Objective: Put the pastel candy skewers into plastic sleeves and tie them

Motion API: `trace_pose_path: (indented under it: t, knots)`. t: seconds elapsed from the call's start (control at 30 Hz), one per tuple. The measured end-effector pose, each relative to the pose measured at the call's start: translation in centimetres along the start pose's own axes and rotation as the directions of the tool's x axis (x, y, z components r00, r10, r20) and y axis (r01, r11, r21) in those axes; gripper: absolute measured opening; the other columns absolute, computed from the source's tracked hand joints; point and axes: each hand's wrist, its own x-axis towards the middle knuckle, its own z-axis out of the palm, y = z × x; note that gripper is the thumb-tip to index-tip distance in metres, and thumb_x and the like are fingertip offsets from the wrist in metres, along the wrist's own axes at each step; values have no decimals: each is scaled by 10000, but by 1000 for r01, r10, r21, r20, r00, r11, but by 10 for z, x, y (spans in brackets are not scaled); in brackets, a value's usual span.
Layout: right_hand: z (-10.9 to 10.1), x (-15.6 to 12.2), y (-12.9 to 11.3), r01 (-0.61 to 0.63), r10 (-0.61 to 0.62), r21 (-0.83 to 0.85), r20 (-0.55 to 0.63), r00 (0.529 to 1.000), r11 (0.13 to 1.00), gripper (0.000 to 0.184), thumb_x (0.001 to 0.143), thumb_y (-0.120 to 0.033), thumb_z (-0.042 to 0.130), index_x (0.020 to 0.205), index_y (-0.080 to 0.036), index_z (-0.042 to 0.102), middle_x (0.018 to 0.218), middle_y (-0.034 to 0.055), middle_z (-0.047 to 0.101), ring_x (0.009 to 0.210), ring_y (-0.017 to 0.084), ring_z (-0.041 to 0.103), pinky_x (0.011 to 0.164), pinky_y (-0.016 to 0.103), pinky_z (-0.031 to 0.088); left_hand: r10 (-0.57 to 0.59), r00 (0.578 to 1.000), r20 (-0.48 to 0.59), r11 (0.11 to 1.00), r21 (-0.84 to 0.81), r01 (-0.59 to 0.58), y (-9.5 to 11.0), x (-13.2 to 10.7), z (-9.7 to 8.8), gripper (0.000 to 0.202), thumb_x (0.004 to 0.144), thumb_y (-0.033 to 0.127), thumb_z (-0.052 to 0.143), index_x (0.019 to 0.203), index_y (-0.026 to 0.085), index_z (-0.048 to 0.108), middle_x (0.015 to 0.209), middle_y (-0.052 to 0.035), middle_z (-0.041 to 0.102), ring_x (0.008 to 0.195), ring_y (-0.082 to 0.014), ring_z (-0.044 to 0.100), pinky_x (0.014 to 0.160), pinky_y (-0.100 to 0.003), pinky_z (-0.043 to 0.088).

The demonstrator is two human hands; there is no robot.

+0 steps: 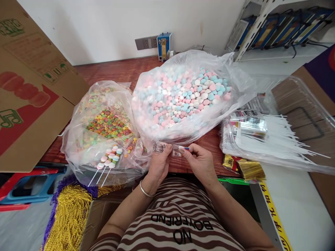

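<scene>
My left hand [159, 161] and my right hand [199, 161] meet at the table's front edge, both pinched on a small clear printed wrapper [167, 147]. A blue twist of something shows at my right fingertips. Just behind my hands lies a big clear bag of pink, blue and white round candies [184, 96]. To the left, a second clear bag holds multicoloured ring candies [110, 124]. Three finished candy sticks [108, 162] rest against that bag.
A pile of white sticks [282, 137] in a clear tray with printed wrappers [250, 123] lies at right; gold foil packets [244, 168] sit below it. A cardboard box [28, 87] stands at left. Gold and purple tinsel [70, 212] lies bottom left. Shelves [274, 24] at back right.
</scene>
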Motion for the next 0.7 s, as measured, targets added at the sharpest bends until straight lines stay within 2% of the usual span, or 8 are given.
trace_pose_path:
  t: [0.07, 0.13, 0.23, 0.3, 0.43, 0.6, 0.7]
  knots:
    - [-2, 0, 0, 22, -23, 43, 26, 999, 999, 348, 879, -461, 722, 682, -212, 579, 659, -23, 586, 653, 147, 547, 630, 268, 444, -30, 999, -19, 998, -56, 28, 1, 3, -3, 413, 617, 349, 964, 761, 174, 619, 708, 46, 622, 655, -82, 561, 683, -220, 494]
    - [-3, -1, -1, 62, -64, 92, 20, 998, 994, 265, 886, -466, 731, 886, -209, 665, 835, 18, 681, 772, 175, 631, 717, 293, 518, -89, 995, -35, 991, -108, 84, 0, 6, -8, 461, 593, 395, 972, 689, 162, 586, 621, 59, 561, 558, -61, 479, 576, -208, 439]
    - [-5, -4, -5, 183, -181, 58, -42, 983, 981, 294, 896, -423, 745, 1096, -228, 654, 993, 44, 667, 821, 178, 645, 788, 339, 561, -148, 987, -58, 975, -174, 136, -4, 11, -13, 474, 572, 422, 977, 683, 156, 600, 628, 49, 576, 551, -58, 477, 563, -209, 431]
    - [-7, -7, -9, 293, -294, -15, -48, 955, 956, 259, 916, -366, 733, 1126, -243, 648, 1049, 58, 648, 860, 186, 644, 837, 373, 567, -161, 985, -66, 970, -193, 146, -6, 13, -14, 455, 579, 418, 974, 708, 158, 623, 648, 44, 596, 572, -65, 502, 568, -206, 433]
    - [-7, -10, -14, 457, -461, -133, 1, 888, 880, 230, 935, -268, 707, 1160, -247, 661, 1157, 94, 641, 1092, 234, 630, 981, 422, 541, -121, 989, -90, 981, -160, 106, -7, 12, -11, 454, 550, 401, 987, 715, 162, 637, 645, 46, 602, 593, -76, 534, 587, -208, 441]
    - [-2, -9, -10, 445, -431, -195, 112, 895, 874, 219, 940, -245, 690, 1157, -223, 676, 1309, 128, 611, 1168, 247, 645, 995, 408, 553, -58, 993, -107, 995, -84, 50, -6, 7, -6, 475, 540, 425, 983, 709, 166, 623, 658, 49, 610, 602, -77, 553, 623, -215, 468]
    - [-1, -7, -5, 441, -416, -174, 161, 895, 880, 150, 966, -221, 645, 1111, -207, 678, 1178, 105, 676, 1076, 223, 680, 923, 362, 580, -61, 996, -68, 997, -60, 57, -2, 4, -5, 468, 551, 421, 979, 695, 160, 618, 629, 58, 581, 565, -59, 517, 572, -194, 441]
